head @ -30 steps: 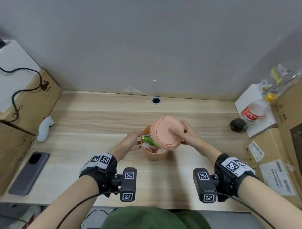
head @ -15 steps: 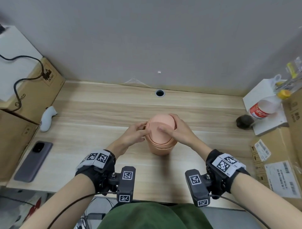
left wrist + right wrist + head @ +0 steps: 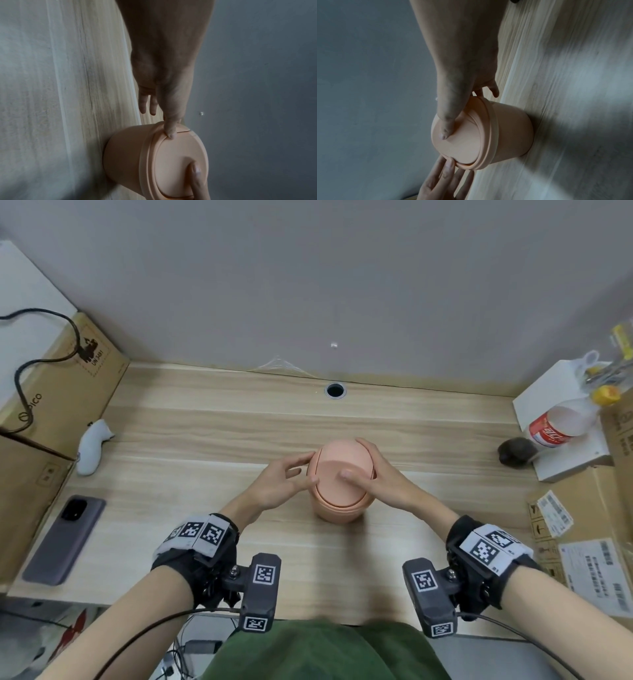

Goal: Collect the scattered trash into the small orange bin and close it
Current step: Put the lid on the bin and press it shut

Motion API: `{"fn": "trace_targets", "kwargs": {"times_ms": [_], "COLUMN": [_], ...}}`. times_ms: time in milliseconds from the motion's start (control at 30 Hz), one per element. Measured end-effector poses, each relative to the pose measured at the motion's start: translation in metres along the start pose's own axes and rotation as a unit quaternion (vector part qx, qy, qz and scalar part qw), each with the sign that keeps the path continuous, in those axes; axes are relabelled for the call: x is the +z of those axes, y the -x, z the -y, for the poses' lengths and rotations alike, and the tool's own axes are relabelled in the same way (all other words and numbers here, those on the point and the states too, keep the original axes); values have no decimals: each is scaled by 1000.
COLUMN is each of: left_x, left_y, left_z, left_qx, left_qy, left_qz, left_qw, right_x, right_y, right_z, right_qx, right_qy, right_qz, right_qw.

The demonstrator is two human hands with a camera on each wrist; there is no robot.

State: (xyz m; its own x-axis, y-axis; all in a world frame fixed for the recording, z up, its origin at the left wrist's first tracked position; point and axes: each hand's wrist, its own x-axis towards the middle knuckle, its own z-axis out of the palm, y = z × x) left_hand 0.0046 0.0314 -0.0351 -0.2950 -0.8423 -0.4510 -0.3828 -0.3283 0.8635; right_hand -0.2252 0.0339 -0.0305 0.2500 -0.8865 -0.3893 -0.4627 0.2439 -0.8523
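Observation:
The small orange bin (image 3: 337,508) stands upright in the middle of the wooden desk (image 3: 205,433) with its lid (image 3: 329,463) seated flat on top. No trash shows inside it or on the desk. My right hand (image 3: 363,460) cups the lid from the right, thumb pressed on the lid's top (image 3: 462,142) and fingers curled round its far edge. My left hand (image 3: 305,470) is at the left side, with its thumb and straight fingers touching the lid's rim (image 3: 154,135); its other fingers hang free beside the bin (image 3: 126,155).
A grey phone (image 3: 65,539) and a white controller (image 3: 92,446) lie at the left by cardboard boxes (image 3: 58,392). At the right are more boxes (image 3: 582,508), a lying bottle (image 3: 555,426) and a dark round object (image 3: 517,451). A cable hole (image 3: 335,390) is behind the bin.
The lid was tilted over the open bin with trash showing; it now sits flat on the rim. My left hand has moved from the bin's side up to the lid's edge.

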Motion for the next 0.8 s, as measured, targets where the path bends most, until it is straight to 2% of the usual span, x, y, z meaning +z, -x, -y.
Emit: {"fn": "trace_targets", "kwargs": {"times_ms": [267, 500, 567, 700, 800], "left_x": [-6, -9, -8, 12, 16], "left_y": [-2, -4, -8, -15, -19], "left_z": [-3, -18, -22, -28, -26], "left_qx": [12, 63, 100, 147, 144], "left_qy": [-15, -131, -192, -320, -389], "left_qz": [29, 24, 25, 69, 27], "left_qw": [999, 989, 976, 933, 909], "right_x": [-12, -7, -2, 5, 8], "right_y": [-7, -10, -12, -20, -30], "right_z": [2, -2, -4, 5, 12], "right_qx": [46, 51, 55, 47, 48], "right_qy": [46, 20, 7, -21, -5], "right_qz": [52, 57, 57, 72, 77], "right_qw": [997, 997, 997, 996, 996]}}
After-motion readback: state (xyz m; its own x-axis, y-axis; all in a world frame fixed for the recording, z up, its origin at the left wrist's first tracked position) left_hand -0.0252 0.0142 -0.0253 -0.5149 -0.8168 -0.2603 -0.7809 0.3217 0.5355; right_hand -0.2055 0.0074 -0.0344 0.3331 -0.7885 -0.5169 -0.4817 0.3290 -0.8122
